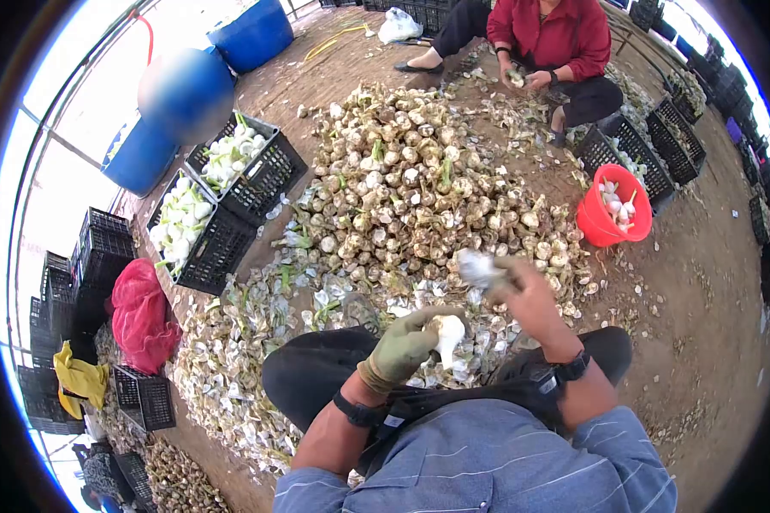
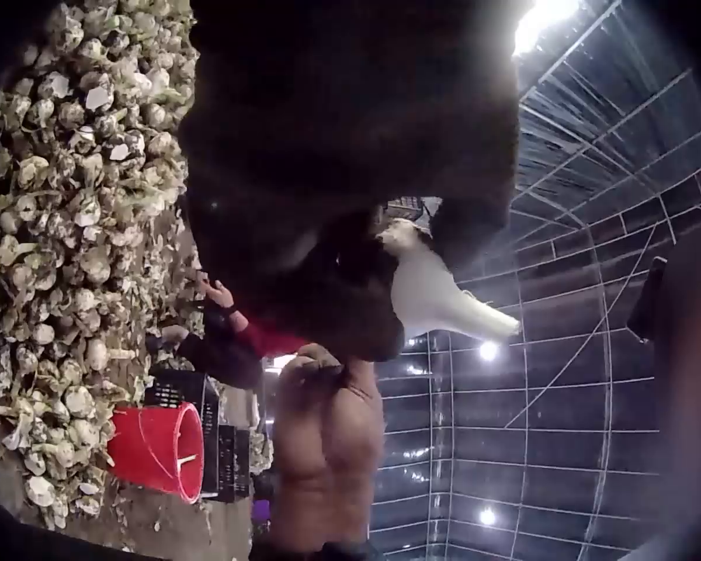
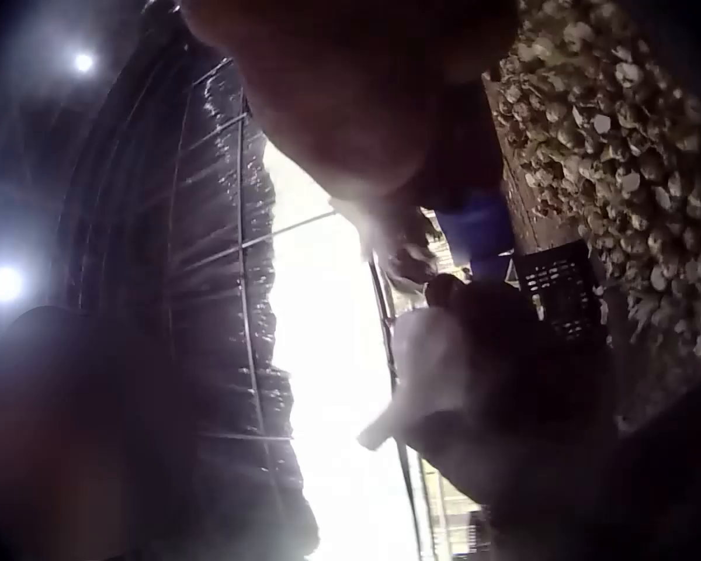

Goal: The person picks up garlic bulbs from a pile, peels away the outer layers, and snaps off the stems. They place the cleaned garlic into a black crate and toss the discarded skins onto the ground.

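Observation:
A greenish work glove covers my left hand (image 1: 404, 349), which grips a clean white garlic bulb (image 1: 447, 337) with its stem pointing down toward my lap. In the left wrist view the same garlic bulb (image 2: 444, 298) pokes out past the dark, shadowed hand. My right hand (image 1: 526, 295) is raised over the peel litter, apart from the bulb, and pinches a blurred whitish-grey tuft that looks like garlic skin (image 1: 477, 267). Before me lies a big heap of unpeeled garlic (image 1: 402, 179), with loose garlic peels (image 1: 239, 368) spread around my legs.
Black crates (image 1: 269, 175) of white garlic stand at the left. A red bucket (image 1: 592, 218) holding bulbs is at the right, beside more crates. Opposite sits a person in a red top (image 1: 565, 38). Blue barrels (image 1: 252, 38) and a pink mesh sack (image 1: 141, 316) are farther left.

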`<state>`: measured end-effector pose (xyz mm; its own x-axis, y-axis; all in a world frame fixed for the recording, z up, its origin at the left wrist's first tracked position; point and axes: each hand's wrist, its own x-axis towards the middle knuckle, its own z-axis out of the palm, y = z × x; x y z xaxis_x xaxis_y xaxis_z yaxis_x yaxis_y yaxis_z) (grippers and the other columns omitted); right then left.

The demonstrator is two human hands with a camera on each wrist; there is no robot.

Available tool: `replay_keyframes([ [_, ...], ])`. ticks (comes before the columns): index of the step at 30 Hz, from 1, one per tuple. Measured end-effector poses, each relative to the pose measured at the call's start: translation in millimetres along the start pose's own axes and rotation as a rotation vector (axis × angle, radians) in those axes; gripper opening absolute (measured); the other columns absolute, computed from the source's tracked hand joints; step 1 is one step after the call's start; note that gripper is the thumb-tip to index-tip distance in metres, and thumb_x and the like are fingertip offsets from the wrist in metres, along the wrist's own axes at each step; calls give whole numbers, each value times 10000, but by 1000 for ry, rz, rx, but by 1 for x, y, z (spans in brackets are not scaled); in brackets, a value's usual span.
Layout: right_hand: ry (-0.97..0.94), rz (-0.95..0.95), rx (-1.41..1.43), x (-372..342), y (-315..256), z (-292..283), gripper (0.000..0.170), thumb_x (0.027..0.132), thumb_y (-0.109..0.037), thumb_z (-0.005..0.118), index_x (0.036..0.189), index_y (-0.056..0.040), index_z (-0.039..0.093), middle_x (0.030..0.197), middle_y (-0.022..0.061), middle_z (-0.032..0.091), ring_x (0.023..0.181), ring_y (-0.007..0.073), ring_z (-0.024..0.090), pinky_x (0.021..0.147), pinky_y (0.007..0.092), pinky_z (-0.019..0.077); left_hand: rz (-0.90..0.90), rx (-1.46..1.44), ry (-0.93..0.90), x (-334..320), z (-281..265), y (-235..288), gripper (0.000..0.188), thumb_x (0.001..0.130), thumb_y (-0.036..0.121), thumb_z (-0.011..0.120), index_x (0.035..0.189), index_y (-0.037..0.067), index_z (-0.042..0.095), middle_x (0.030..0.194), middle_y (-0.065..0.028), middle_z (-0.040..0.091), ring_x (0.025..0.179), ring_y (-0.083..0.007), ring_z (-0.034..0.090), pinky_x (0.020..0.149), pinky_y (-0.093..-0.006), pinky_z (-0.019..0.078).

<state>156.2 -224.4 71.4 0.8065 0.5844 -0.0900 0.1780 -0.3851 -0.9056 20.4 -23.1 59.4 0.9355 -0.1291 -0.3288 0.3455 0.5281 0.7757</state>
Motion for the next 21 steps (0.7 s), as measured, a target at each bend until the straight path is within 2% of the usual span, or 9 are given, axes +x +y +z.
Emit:
replay_keyframes([
  [2, -185, -151, -165, -7, 16, 2, 410, 898, -232, 671, 1244, -17, 624, 1181, 202, 636, 1089, 346, 625, 949, 424, 488, -31, 35, 41, -2, 2, 7, 476, 912, 107, 548, 1379, 15, 545, 1035, -24, 674, 853, -78, 600, 737, -235, 490],
  [5, -59, -310, -166, -16, -11, -1, 402, 883, -255, 691, 1217, -38, 641, 1160, 179, 648, 1092, 343, 615, 948, 424, 485, -7, 93, 69, 3, 7, 4, 513, 905, 121, 619, 1400, 21, 530, 1002, -7, 657, 848, -62, 586, 728, -222, 477],
  [6, -110, -254, -120, -19, -23, -2, 368, 829, -203, 760, 1158, -60, 677, 1109, 151, 669, 1071, 288, 629, 925, 397, 498, 13, 148, 53, 3, 9, 4, 527, 896, 117, 632, 1403, 19, 526, 999, -6, 654, 847, -62, 585, 728, -221, 476],
  [9, -95, -516, -328, -19, -19, 11, 341, 816, -236, 778, 1107, -79, 694, 1041, 130, 674, 995, 306, 638, 888, 409, 502, -46, 296, 47, 0, 11, 10, 563, 839, 125, 693, 1374, 17, 555, 998, -11, 643, 834, -63, 581, 694, -223, 469],
  [10, -102, -540, -304, -15, -14, 13, 281, 826, -235, 761, 1058, -90, 696, 1010, 115, 675, 910, 319, 645, 802, 425, 521, -52, 344, 59, 1, 10, 9, 555, 829, 129, 698, 1358, 16, 571, 993, -17, 642, 828, -61, 581, 685, -224, 467],
  [13, -215, -548, -365, -15, -4, 11, 208, 824, -195, 754, 983, -83, 680, 947, 94, 668, 817, 317, 646, 719, 416, 529, -56, 467, 65, 2, 0, -1, 531, 803, 144, 706, 1309, 10, 613, 919, -26, 645, 781, -57, 583, 652, -228, 462],
  [16, -200, -591, -481, -19, -3, 18, 153, 824, -153, 741, 920, -71, 655, 870, 88, 645, 755, 311, 634, 665, 412, 520, -149, 476, 54, -1, 4, 3, 515, 790, 156, 696, 1277, 3, 635, 811, -21, 640, 721, -65, 584, 625, -238, 459],
  [18, -217, -588, -425, -18, -1, 17, 136, 839, -140, 710, 915, -56, 634, 855, 103, 625, 739, 320, 626, 644, 434, 506, -181, 459, 43, -1, 8, 6, 524, 787, 172, 675, 1283, 7, 631, 715, -1, 626, 665, -81, 584, 604, -253, 465],
  [21, -198, -460, -352, -8, -2, 10, 145, 857, -152, 697, 938, -49, 633, 844, 114, 621, 729, 327, 627, 650, 436, 503, -125, 488, 46, 2, 0, -4, 542, 790, 170, 660, 1304, 4, 610, 769, -13, 644, 682, -81, 589, 615, -252, 475],
])
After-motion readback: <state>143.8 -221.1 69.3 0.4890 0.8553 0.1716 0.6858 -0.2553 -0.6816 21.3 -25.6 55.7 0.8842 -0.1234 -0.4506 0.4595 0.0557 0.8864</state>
